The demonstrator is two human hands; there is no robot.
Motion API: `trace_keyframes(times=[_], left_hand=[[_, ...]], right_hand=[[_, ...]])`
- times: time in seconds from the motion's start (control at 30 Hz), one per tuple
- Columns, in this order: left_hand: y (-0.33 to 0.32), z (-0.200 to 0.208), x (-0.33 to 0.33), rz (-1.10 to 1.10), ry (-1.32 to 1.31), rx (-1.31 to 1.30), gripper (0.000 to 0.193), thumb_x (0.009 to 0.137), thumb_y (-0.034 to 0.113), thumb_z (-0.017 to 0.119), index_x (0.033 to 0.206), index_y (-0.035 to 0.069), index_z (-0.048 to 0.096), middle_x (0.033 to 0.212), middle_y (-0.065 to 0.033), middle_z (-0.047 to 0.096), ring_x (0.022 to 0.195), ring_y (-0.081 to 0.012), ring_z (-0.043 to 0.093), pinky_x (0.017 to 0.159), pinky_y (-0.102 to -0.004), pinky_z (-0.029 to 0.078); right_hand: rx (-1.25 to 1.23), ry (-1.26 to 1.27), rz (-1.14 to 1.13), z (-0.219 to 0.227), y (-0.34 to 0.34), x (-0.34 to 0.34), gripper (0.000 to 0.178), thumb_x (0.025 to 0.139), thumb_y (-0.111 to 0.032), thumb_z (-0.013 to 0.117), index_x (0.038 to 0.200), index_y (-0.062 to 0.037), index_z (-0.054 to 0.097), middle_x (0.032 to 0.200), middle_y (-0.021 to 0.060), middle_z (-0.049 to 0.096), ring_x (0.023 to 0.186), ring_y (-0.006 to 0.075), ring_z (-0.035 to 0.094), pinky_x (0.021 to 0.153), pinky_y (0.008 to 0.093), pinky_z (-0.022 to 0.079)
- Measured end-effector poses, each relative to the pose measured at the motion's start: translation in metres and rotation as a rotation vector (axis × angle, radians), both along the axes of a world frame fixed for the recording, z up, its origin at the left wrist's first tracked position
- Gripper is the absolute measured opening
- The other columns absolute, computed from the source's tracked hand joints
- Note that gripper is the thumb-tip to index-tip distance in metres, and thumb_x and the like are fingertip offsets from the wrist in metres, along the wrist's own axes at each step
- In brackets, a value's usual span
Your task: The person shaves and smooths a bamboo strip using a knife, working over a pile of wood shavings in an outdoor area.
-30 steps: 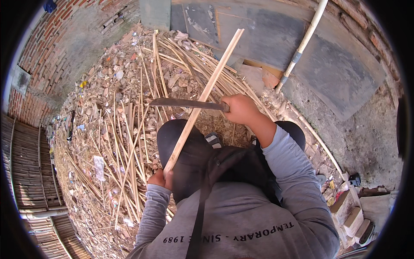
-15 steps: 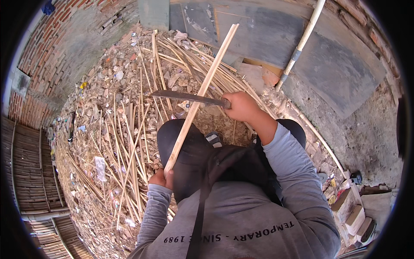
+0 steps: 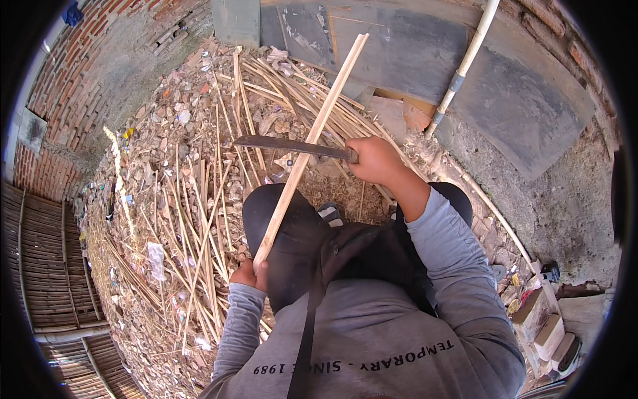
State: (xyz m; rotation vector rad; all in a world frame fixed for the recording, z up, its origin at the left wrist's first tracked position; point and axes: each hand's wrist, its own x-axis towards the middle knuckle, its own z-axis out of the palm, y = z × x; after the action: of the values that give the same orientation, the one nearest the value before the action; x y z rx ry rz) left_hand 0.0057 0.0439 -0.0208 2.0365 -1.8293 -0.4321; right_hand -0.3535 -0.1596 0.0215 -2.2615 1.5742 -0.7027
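My left hand [image 3: 251, 275] is closed around the near end of a long pale strip of split bamboo or wood [image 3: 291, 186]. The strip slants up and away to the right, passing over my left knee. A long machete [image 3: 282, 144] is in my right hand [image 3: 376, 161], its fingers wrapped round the handle. Its dark blade points left and crosses the strip near the middle; whether the edge touches is hard to tell.
Many loose strips [image 3: 199, 219] lie on rubble-strewn ground ahead and to the left. A pale ragged sliver [image 3: 119, 174] shows at far left. Dark panels [image 3: 405, 53] and a white pole [image 3: 466, 63] stand ahead right. Bricks [image 3: 549, 338] are stacked at right.
A pale ragged sliver has appeared at the far left. My right hand and machete have shifted slightly; the left hand's grip on the strip is unchanged.
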Motion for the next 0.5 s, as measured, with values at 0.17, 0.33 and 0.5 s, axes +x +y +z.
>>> trace_keyframes(times=[0.17,0.33,0.5], left_hand=[[-0.002,-0.001,0.003,-0.018,-0.028,0.002,0.044,0.089,0.043,0.06,0.077,0.001,0.056,0.063,-0.0244,0.059,0.063,-0.0455,0.061,0.057,-0.0484,0.047],[-0.002,-0.004,0.003,-0.011,-0.032,-0.025,0.044,0.088,0.043,0.061,0.078,0.0,0.056,0.062,-0.0243,0.058,0.062,-0.0452,0.06,0.056,-0.0486,0.047],[-0.003,-0.002,0.004,-0.012,-0.021,-0.01,0.044,0.088,0.043,0.061,0.078,0.0,0.056,0.062,-0.0239,0.059,0.062,-0.0445,0.061,0.057,-0.0476,0.047]], right_hand=[[0.013,0.006,-0.026,0.001,-0.002,-0.005,0.02,0.072,-0.019,0.068,0.089,-0.0102,0.067,0.073,0.0189,0.064,0.073,0.0396,0.063,0.066,0.0467,0.051],[0.037,-0.065,-0.054,-0.001,-0.002,0.002,0.02,0.071,-0.02,0.068,0.09,-0.0106,0.067,0.072,0.0184,0.064,0.072,0.0395,0.063,0.066,0.0464,0.051],[0.017,-0.004,-0.032,0.006,0.0,-0.004,0.022,0.072,-0.019,0.069,0.092,-0.0109,0.068,0.073,0.0179,0.064,0.074,0.0389,0.064,0.066,0.0464,0.051]])
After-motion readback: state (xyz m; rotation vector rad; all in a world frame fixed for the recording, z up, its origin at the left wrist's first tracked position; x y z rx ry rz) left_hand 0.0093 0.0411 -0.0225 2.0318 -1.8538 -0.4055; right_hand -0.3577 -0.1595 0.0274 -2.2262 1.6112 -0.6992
